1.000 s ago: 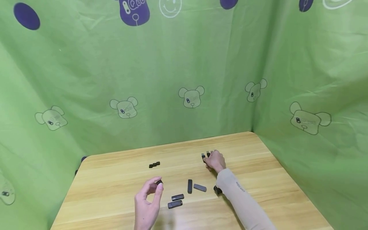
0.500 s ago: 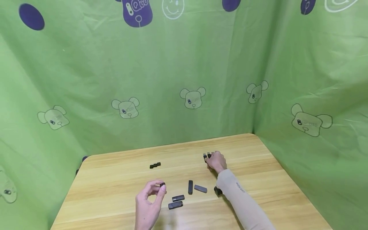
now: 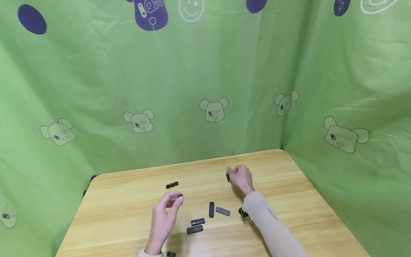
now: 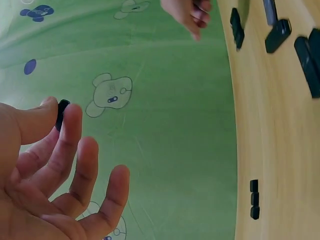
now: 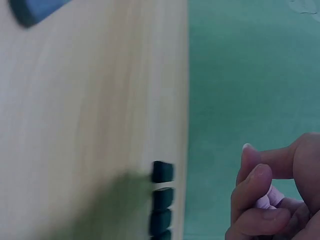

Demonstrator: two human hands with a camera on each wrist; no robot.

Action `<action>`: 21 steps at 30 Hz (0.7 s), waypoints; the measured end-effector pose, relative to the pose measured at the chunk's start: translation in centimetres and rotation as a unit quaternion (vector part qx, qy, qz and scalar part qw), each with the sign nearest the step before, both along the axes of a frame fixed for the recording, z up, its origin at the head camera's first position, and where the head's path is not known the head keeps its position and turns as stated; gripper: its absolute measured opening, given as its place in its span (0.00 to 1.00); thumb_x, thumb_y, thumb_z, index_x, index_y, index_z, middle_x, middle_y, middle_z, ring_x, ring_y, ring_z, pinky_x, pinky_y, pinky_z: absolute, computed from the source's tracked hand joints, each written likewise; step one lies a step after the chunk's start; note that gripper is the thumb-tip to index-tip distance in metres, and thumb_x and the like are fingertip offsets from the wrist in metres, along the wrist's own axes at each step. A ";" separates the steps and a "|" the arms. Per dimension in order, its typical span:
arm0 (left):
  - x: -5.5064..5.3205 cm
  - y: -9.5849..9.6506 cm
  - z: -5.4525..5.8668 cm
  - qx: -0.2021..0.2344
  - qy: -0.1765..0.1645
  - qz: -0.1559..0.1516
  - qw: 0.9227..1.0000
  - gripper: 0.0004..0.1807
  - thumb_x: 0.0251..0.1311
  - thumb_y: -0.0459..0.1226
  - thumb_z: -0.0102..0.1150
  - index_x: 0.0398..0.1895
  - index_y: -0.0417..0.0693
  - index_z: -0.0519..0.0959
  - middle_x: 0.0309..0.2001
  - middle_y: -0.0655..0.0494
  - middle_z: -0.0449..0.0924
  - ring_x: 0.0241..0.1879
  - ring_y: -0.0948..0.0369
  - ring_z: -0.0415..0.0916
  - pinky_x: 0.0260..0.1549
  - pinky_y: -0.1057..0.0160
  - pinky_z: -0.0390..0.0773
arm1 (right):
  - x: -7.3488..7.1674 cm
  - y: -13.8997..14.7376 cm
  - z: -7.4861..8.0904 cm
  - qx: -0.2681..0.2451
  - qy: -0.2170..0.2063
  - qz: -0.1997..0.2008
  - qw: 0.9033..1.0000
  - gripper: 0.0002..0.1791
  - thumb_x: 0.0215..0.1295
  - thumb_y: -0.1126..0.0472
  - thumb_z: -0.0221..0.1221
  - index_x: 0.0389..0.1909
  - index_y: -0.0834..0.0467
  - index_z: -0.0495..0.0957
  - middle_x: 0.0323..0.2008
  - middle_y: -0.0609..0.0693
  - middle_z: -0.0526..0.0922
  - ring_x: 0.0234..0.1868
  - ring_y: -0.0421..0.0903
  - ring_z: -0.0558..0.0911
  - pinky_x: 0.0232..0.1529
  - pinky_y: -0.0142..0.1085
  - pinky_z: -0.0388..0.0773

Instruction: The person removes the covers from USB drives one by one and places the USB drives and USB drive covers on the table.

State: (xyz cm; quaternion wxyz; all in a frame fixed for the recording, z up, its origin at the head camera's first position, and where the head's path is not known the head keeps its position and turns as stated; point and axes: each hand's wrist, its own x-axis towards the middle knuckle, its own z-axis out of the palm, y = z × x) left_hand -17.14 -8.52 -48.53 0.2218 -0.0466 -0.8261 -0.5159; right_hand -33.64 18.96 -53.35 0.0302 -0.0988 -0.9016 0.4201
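My left hand (image 3: 164, 214) pinches a small black cap (image 4: 61, 115) between thumb and index finger above the table, the other fingers spread. At the back right, my right hand (image 3: 240, 176) hovers by a row of black USB sticks (image 5: 162, 171), apart from them. Its fingers are loosely curled, with nothing seen between them. In the head view that hand hides most of the row; one USB stick (image 3: 228, 177) shows beside it. Three small black caps (image 3: 172, 185) lie in a line at the back left.
Several dark USB sticks lie in mid-table: a black one (image 3: 211, 209), a grey one (image 3: 223, 211) and two black ones (image 3: 194, 229) in front. The wooden table's (image 3: 128, 185) back edge meets a green curtain (image 3: 179, 142).
My right hand has let go of the USB stick in the row and lifted slightly. The left hand has risen a little, still pinching the cap.
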 end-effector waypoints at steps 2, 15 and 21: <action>-0.9 -0.2 -0.1 -0.012 0.020 0.004 1.000 0.07 0.63 0.37 0.68 0.42 0.47 0.85 0.31 0.60 0.86 0.33 0.69 0.78 0.38 0.65 0.81 | 0.3 -0.1 0.5 0.000 0.015 0.002 1.000 0.25 0.71 0.48 0.59 0.15 0.55 0.74 0.12 0.46 0.75 0.15 0.43 0.71 0.19 0.33 0.65; -8.6 -1.7 -1.0 -0.082 0.047 0.011 0.995 0.07 0.55 0.35 0.74 0.37 0.44 0.88 0.49 0.43 0.82 0.53 0.48 0.66 0.52 0.53 0.63 | 3.8 -0.1 4.6 -0.039 0.096 0.034 0.994 0.21 0.71 0.48 0.61 0.20 0.56 0.80 0.16 0.53 0.85 0.13 0.44 0.76 0.18 0.34 0.66; -11.7 -1.9 -2.2 -0.127 0.047 0.000 0.991 0.07 0.52 0.36 0.76 0.34 0.43 0.89 0.49 0.42 0.82 0.55 0.43 0.66 0.58 0.43 0.60 | 5.7 0.0 5.8 -0.043 0.124 0.048 0.990 0.21 0.71 0.48 0.62 0.20 0.55 0.80 0.14 0.49 0.83 0.14 0.43 0.79 0.22 0.34 0.68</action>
